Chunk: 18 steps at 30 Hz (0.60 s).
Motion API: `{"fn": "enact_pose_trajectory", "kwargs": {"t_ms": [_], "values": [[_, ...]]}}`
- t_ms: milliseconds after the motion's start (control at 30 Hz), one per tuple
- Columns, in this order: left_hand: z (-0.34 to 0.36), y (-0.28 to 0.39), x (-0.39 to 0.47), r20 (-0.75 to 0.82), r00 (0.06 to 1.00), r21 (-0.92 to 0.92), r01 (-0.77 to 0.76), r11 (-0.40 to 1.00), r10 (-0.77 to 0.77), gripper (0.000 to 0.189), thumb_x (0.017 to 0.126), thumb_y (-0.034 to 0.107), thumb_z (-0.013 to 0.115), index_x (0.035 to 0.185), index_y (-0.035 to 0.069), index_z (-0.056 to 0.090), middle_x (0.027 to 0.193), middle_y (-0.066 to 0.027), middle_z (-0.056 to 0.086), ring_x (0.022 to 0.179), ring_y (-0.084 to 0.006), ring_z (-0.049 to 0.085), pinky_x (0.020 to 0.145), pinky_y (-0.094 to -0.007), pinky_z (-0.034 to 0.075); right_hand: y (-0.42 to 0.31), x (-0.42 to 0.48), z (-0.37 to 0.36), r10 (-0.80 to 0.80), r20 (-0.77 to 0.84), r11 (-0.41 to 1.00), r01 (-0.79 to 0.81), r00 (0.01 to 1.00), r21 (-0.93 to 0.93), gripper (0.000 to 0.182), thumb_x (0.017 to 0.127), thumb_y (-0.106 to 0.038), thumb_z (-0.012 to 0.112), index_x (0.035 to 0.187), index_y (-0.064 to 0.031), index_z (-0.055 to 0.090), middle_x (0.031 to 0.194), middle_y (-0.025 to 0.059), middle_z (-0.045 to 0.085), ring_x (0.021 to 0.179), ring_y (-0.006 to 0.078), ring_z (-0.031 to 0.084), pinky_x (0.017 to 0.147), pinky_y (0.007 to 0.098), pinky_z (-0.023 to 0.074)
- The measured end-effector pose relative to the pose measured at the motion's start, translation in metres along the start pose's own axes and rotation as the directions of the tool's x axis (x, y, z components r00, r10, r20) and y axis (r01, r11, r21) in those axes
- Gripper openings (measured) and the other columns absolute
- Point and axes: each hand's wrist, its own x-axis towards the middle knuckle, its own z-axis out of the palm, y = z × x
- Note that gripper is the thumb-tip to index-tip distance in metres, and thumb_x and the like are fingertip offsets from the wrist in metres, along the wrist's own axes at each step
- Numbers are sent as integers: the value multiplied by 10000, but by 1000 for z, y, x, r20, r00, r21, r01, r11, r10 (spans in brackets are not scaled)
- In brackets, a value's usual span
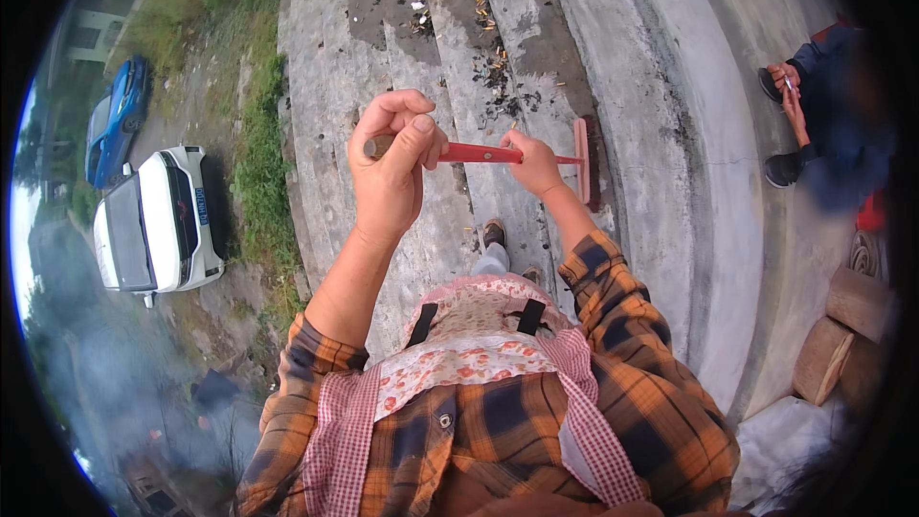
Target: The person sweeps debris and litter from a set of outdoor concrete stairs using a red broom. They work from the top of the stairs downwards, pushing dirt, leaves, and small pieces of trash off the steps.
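A red-handled push broom [583, 161] spans the view from left to right, its pinkish head with dark bristles resting on a concrete step. Near the handle's upper end, by its bare brownish tip, my left hand [393, 158] is wrapped around it. Farther down, my right hand [535, 161] grips the red shaft closer to the head. Dark debris and cigarette butts [495, 79] lie scattered on the steps beyond my hands.
Long concrete steps [459, 230] run under my feet. Grass [262, 151] borders them at left, with a white car [158, 219] and a blue car [115, 122] beyond. Smoke drifts at lower left. A seated person [833, 108] is at right, above wooden blocks [823, 359] and white sacking [786, 445].
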Motion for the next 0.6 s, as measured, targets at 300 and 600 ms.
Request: {"fn": "enact_pose_trajectory", "kwargs": {"t_ms": [300,600], "values": [[-13,61,10,80,971,249,-240,938,227,132,929,66,557,1046,5,543,609,27,370,530,-90,347,608,-292,365,-68,80,42,-214,-74,960,224,974,168,131,771,-40,629,877,-95,577,766,127,656,794,355,639,680,447,489],[-51,147,-35,96,922,174,-387,905,376,260,905,124,611,1117,-3,530,633,30,398,498,-77,371,544,-276,357,-160,31,58,-347,175,932,318,921,174,178,744,-38,635,897,-109,576,766,116,648,770,352,633,670,460,479]]}}
